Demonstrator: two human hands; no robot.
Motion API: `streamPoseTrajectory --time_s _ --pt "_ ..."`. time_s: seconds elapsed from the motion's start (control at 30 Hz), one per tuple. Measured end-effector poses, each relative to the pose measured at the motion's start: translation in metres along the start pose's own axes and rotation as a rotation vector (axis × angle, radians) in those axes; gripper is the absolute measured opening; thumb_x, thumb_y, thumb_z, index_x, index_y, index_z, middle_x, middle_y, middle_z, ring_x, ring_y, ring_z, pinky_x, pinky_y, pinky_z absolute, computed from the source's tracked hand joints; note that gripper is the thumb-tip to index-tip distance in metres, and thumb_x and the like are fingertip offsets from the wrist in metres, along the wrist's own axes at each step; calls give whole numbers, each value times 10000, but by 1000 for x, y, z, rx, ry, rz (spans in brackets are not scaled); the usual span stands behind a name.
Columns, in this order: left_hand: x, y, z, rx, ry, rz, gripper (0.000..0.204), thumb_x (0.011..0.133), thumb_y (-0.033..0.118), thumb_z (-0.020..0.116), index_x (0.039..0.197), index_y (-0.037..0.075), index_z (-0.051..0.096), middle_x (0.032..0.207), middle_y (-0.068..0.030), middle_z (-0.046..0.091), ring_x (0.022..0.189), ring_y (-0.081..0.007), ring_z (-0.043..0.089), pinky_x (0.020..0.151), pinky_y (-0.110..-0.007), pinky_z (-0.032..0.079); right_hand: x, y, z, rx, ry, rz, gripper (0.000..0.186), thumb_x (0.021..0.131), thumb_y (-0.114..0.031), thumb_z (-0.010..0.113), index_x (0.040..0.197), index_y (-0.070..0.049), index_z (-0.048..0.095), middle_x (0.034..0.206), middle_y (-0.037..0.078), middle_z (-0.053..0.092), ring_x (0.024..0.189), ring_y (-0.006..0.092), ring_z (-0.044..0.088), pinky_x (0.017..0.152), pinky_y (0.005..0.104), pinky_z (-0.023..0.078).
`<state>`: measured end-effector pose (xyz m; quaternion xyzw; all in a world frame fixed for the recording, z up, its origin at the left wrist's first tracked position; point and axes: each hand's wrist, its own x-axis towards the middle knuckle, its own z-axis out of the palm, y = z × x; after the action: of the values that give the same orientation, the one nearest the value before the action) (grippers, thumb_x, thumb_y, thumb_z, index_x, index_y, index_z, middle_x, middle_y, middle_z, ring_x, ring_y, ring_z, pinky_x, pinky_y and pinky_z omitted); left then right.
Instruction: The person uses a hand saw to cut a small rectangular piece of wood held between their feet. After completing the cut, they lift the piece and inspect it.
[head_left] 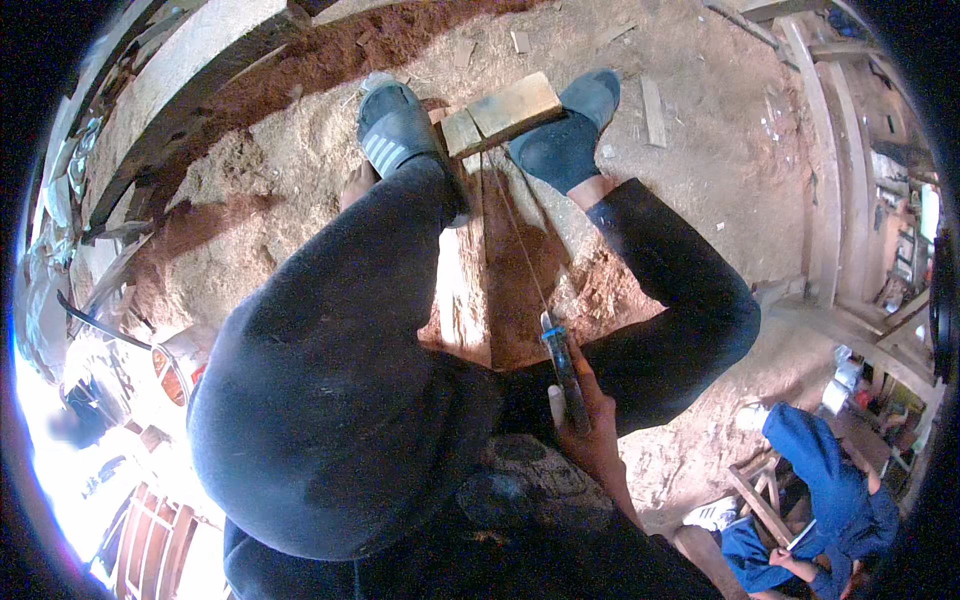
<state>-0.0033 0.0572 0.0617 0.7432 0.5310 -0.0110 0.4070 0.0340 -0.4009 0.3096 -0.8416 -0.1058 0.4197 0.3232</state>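
Fingers (590,384) of the right hand (592,425) wrap a thin-bladed saw (565,368) whose far end meets the wooden block (515,112) between the shoes (398,135), which could twist and pinch the blade should either shoe slacken; the left hand's (357,184) hold, behind the leg (330,270), cannot be told

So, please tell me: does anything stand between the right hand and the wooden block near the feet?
Nothing visible stands in the way. The saw in the right hand reaches through the open gap between the left leg and right leg, up to the wooden block.
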Motion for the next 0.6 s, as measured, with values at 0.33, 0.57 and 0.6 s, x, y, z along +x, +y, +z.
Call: streamPoseTrajectory --time_s 0.33,0.57,0.6 --pt "0 9 -2 97 -53 16 451 857 351 615 1198 59 571 1117 -228 644 1085 -393 602 937 -460 459 20 -17 -6 -13 32 -186 535 925 -43 574 1434 -59 409 1045 186 681 908 181 677 757 312 513" --pt "3 28 -12 255 -138 52 474 859 368 613 1220 66 562 1110 -233 647 1073 -398 608 928 -464 463 55 -6 -8 -95 -53 -120 520 918 -16 555 1419 -29 415 1149 211 655 1059 203 648 836 302 498" --pt "-1 33 -14 319 -171 60 477 860 371 613 1224 67 560 1109 -234 647 1071 -399 608 926 -465 464 41 -10 -12 -69 -35 -95 505 918 -21 562 1406 -29 428 1103 200 665 1020 199 658 817 306 500"
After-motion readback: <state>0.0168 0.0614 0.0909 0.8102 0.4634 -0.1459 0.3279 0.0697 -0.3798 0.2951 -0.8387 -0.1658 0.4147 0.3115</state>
